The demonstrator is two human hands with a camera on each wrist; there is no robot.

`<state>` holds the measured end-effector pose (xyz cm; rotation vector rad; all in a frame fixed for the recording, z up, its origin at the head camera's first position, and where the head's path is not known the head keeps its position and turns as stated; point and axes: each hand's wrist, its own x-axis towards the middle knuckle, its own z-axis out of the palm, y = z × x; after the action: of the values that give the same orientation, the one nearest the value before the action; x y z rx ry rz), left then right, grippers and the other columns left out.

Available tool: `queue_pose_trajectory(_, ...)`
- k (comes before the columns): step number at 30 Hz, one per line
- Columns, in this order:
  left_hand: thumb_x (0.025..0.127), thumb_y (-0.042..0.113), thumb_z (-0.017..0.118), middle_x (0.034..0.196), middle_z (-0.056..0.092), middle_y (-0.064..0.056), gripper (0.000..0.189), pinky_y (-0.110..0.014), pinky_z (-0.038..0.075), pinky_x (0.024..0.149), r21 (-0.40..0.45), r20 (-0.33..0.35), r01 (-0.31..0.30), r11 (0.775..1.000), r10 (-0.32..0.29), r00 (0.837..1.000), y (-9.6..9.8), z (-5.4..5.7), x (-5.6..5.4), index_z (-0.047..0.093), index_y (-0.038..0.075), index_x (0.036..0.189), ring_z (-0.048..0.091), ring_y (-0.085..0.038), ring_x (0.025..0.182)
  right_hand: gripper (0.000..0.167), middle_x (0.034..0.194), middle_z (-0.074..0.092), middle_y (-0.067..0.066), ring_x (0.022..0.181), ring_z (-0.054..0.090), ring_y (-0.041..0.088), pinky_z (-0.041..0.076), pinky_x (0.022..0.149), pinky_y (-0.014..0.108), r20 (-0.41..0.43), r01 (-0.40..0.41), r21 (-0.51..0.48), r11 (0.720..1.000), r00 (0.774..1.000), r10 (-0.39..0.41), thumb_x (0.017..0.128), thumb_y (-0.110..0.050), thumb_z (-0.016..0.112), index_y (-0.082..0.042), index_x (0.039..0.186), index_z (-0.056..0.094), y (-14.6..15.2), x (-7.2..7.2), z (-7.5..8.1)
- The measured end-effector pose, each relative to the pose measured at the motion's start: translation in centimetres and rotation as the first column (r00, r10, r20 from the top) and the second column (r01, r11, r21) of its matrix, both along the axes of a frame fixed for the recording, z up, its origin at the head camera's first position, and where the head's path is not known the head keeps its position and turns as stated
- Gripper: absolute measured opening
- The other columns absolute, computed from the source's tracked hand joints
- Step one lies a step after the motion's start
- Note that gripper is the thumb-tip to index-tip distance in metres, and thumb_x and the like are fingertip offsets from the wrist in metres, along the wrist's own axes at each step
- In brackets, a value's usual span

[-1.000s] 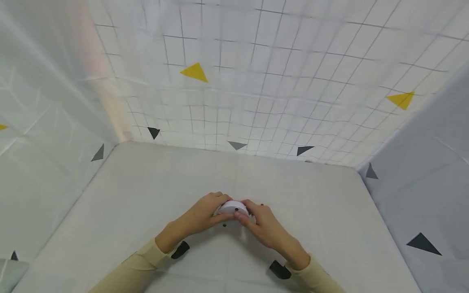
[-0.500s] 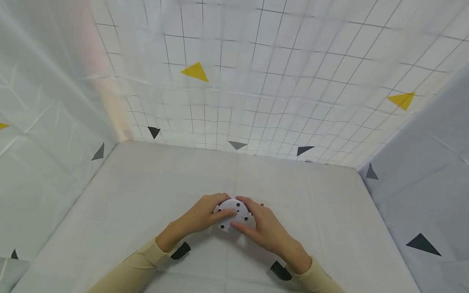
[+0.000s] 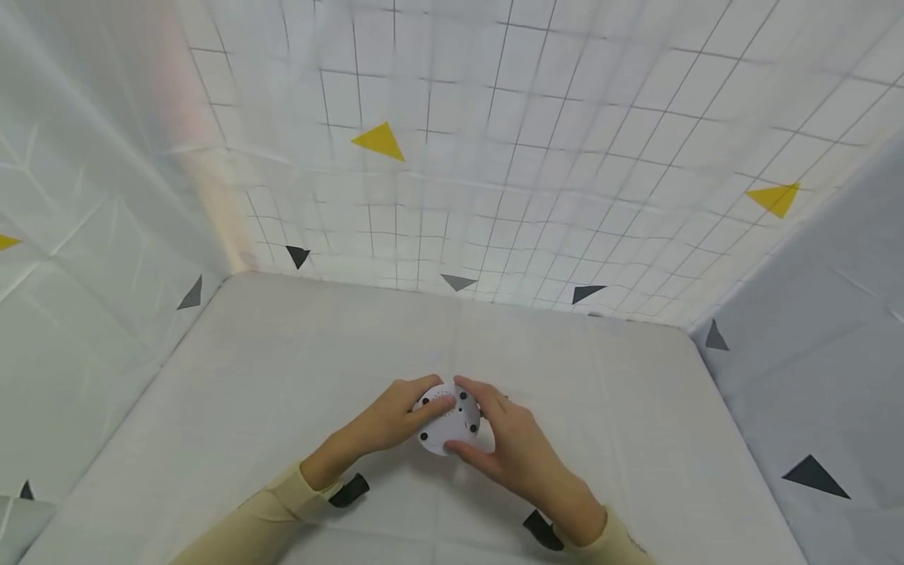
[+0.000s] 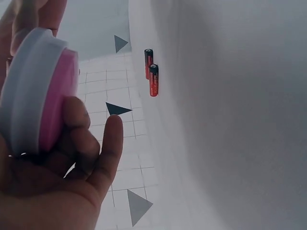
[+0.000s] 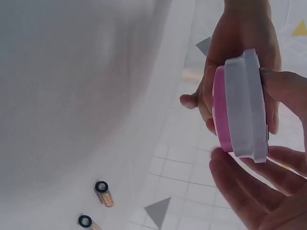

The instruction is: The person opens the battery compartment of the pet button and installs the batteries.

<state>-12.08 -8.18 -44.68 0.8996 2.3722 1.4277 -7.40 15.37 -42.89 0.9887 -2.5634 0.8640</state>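
Observation:
In the head view a round white device [image 3: 445, 435] shows its back, which has several black feet and a patch of small holes. Its other face is pink, seen edge-on in both wrist views. My left hand [image 3: 395, 412] grips it from the left, thumb across the back and fingers against the pink side. From the right, my right hand [image 3: 519, 447] holds the rim between thumb and fingers. Two batteries lie below on the white surface: a red battery [image 4: 153, 80] and another red battery [image 4: 148, 62]. In the head view my hands mostly hide them.
A white sheet covers the table [image 3: 318, 337]. Behind it rises a white wall sheet [image 3: 452, 196] with grid lines and triangles. A plain side sheet [image 3: 833, 353] stands at the right. Black straps [image 3: 349, 490] sit at both wrists.
The device has been tilted so that its back turns from edge-on to facing up toward the head camera. My right thumb has slid down to its lower rim.

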Motion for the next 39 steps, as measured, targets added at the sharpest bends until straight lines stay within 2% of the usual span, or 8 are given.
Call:
queue_pose_trajectory(4,0.111,0.04,0.053,0.079,0.063,0.01,0.025,-0.023,0.046,0.062,0.006,0.009,0.002,1.0,-0.002,1.0,0.0,-0.1,0.1,0.062,0.018,0.107,0.057,-0.003,0.067,0.079,0.145,0.062,0.003,0.117,0.069,0.019,0.06,0.091,0.035,-0.142,-0.026,0.019,0.999,0.989,0.029,0.082,-0.035,0.093,-0.009,0.145,0.053,-0.3,0.4,0.3)
queue_pose_trajectory(8,0.111,0.039,0.053,0.082,0.065,0.007,0.025,-0.023,0.048,0.062,0.005,0.027,0.004,1.0,-0.004,1.0,0.0,-0.3,0.1,0.063,0.017,0.106,0.058,-0.004,0.069,0.064,0.142,0.063,0.007,0.126,0.066,0.024,0.058,0.096,0.036,-0.279,-0.081,0.019,0.997,0.957,0.083,0.078,-0.028,0.095,-0.006,0.128,0.063,-0.6,0.6,0.5)
queue_pose_trajectory(12,0.111,0.039,0.052,0.082,0.067,-0.001,0.027,-0.023,0.046,0.061,-0.008,0.049,-0.005,1.0,0.005,0.999,-0.1,-0.5,0.0,0.065,0.016,0.105,0.056,-0.005,0.069,0.042,0.136,0.067,0.007,0.126,0.067,0.027,0.06,0.093,0.037,-0.348,-0.109,0.033,0.993,0.931,0.114,0.075,-0.022,0.095,-0.009,0.106,0.07,-0.8,0.7,0.6)
queue_pose_trajectory(15,0.111,0.042,0.051,0.08,0.066,0.0,0.031,-0.023,0.044,0.059,-0.022,0.069,-0.036,0.999,0.037,0.997,0.0,-0.6,-0.1,0.067,0.016,0.102,0.055,-0.005,0.068,0.033,0.127,0.072,0.004,0.12,0.07,0.026,0.061,0.089,0.038,-0.379,-0.111,0.052,0.992,0.917,0.123,0.074,-0.021,0.095,-0.013,0.096,0.073,-1.0,0.8,0.5)
queue_pose_trajectory(18,0.111,0.045,0.051,0.077,0.063,0.007,0.035,-0.023,0.042,0.058,-0.038,0.088,-0.078,0.996,0.081,0.993,0.1,-0.8,-0.1,0.069,0.018,0.098,0.055,-0.005,0.068,0.029,0.113,0.076,0.002,0.11,0.072,0.024,0.062,0.086,0.036,-0.388,-0.116,0.059,0.991,0.912,0.13,0.075,-0.022,0.096,-0.014,0.095,0.076,-1.1,0.9,0.4)
queue_pose_trajectory(22,0.111,0.044,0.051,0.075,0.062,0.009,0.037,-0.024,0.043,0.059,-0.047,0.102,-0.106,0.993,0.11,0.989,0.2,-0.7,0.0,0.071,0.017,0.096,0.055,-0.006,0.069,0.027,0.102,0.077,-0.002,0.104,0.073,0.019,0.061,0.086,0.032,-0.356,-0.112,0.048,0.993,0.927,0.122,0.077,-0.021,0.096,-0.015,0.098,0.079,-1.3,1.0,0.3)
queue_pose_trajectory(34,0.112,0.041,0.049,0.075,0.064,0.008,0.037,-0.023,0.043,0.059,-0.034,0.123,-0.079,0.996,0.083,0.989,0.2,-0.5,0.2,0.073,0.015,0.099,0.056,-0.005,0.067,0.026,0.101,0.076,-0.005,0.103,0.072,0.018,0.061,0.083,0.031,-0.351,-0.118,0.026,0.993,0.929,0.12,0.077,-0.015,0.093,-0.017,0.099,0.079,-1.3,1.0,0.1)
queue_pose_trajectory(39,0.112,0.041,0.049,0.072,0.062,0.008,0.038,-0.023,0.042,0.058,-0.03,0.126,-0.082,0.996,0.085,0.988,0.2,-0.6,0.3,0.072,0.015,0.097,0.054,-0.005,0.065,0.028,0.104,0.077,-0.005,0.106,0.072,0.016,0.061,0.084,0.03,-0.299,-0.088,0.058,0.994,0.949,0.102,0.077,-0.016,0.094,-0.017,0.101,0.08,-1.3,1.2,0.2)
